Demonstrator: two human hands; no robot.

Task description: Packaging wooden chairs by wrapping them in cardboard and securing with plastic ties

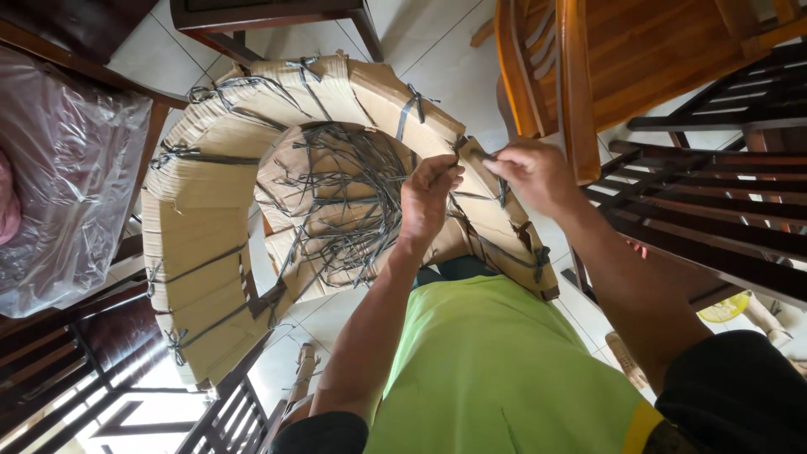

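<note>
A big ring of stacked cardboard pieces, tied at intervals with grey plastic straps, stands in front of me. A tangle of loose grey strap ends fills its middle. My left hand is closed on a strap at the ring's right side. My right hand pinches the end of the same grey strap just beside it. The two hands are almost touching. My green shirt fills the lower middle.
An orange-brown wooden chair stands at the upper right, with dark wooden chairs to the right. A bundle wrapped in clear plastic lies on dark furniture at the left. White floor tiles show behind the ring.
</note>
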